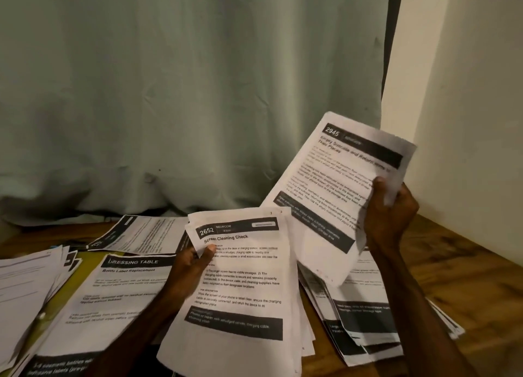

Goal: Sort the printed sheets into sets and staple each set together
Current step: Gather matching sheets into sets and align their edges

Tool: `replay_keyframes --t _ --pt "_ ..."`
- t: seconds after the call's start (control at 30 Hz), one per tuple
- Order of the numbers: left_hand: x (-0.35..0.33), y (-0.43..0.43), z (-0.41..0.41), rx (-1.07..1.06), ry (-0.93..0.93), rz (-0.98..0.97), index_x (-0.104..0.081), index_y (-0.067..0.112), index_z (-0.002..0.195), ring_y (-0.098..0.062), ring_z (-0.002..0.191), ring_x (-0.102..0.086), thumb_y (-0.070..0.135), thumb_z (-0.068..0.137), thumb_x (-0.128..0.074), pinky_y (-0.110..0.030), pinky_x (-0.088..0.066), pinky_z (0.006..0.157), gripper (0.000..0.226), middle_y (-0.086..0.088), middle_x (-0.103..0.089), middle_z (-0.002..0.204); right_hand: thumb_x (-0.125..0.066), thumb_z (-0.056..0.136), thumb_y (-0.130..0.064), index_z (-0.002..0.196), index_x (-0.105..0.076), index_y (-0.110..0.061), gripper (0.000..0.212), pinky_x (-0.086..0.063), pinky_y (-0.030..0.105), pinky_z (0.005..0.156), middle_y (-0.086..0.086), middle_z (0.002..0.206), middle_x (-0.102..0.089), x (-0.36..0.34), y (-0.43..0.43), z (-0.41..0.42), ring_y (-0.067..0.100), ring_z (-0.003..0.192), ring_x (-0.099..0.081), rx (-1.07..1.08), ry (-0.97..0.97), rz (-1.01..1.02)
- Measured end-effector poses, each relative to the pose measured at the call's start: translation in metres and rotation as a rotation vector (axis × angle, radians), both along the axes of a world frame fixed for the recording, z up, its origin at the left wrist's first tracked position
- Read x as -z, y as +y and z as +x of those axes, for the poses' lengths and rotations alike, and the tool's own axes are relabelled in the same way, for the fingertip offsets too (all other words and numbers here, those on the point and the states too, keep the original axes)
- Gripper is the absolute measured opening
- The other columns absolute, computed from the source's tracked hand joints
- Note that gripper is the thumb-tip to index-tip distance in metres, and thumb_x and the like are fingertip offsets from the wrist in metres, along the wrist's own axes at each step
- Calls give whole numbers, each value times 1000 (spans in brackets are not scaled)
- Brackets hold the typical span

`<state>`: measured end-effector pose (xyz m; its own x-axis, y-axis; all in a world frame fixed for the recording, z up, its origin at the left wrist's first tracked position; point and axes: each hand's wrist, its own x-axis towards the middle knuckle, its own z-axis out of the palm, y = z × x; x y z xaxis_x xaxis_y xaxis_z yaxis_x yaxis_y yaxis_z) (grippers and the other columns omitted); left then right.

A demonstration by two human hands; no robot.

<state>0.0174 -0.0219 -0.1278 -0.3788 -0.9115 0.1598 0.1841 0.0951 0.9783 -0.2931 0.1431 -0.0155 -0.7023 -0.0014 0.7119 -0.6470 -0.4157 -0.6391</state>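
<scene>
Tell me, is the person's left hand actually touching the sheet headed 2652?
Touching. The head view shows the left hand pinching the 2652 sheet, its thumb lying on the printed face near the left edge.

left grip (192, 266) pinches 2652 stack (240, 289) | right grip (387, 215) holds 2945 sheet (334, 184) raised | sheet piles (121, 286) on wooden table (467, 263)

Hands, two: left hand (185, 266), right hand (389, 215). Held lots of printed sheets, two: 2652 bundle (240, 286), 2945 sheets (336, 178). Lots lying on table (467, 263), four: far-left pile (25, 286), Dressing Table pile (113, 297), rear sheet (147, 232), right pile (376, 320). Sheets within each pile overlap too much to count. Curtain (184, 93): one.
</scene>
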Motion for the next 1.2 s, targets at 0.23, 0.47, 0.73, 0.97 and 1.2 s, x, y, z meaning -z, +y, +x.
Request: replay_keyframes --t 0.23,0.47,0.73,0.97,1.2 --pt "-5 1 5 113 225 200 -62 4 127 -39 101 -74 18 95 -62 -48 -64 75 34 -20 -73 118 -78 89 -21 113 -67 -6 31 -59 16 60 4 108 -73 41 -28 23 3 81 -69 -210 -271 210" --pt "-8 -9 10 113 290 261 -63 0 125 -36 97 -75 16 97 -61 -45 -64 71 31 -22 -72 118 -87 79 -16 114 -66 -15 41 -64 38 62 5 102 -78 56 -44 48 23 83 -78 -583 -420 335" --pt "-10 -8 8 120 266 257 -63 2 124 -40 101 -74 17 94 -62 -48 -64 74 34 -21 -73 118 -91 74 -23 109 -67 -19 43 -59 29 50 4 97 -78 74 -58 61 19 72 -78 -603 -452 455" --pt "-11 -14 8 128 274 272 -60 -1 128 -40 106 -72 14 99 -58 -49 -64 80 33 -22 -71 122 -93 71 -25 114 -66 -20 50 -63 35 58 1 101 -78 87 -55 63 21 79 -78 -537 -390 381" --pt "-3 -13 5 -1 62 145 -68 6 119 -34 97 -76 17 98 -63 -52 -60 87 24 -14 -77 110 -78 88 -24 114 -68 -18 28 -60 25 59 -1 104 -79 87 -57 69 17 84 -78 -647 -308 377"
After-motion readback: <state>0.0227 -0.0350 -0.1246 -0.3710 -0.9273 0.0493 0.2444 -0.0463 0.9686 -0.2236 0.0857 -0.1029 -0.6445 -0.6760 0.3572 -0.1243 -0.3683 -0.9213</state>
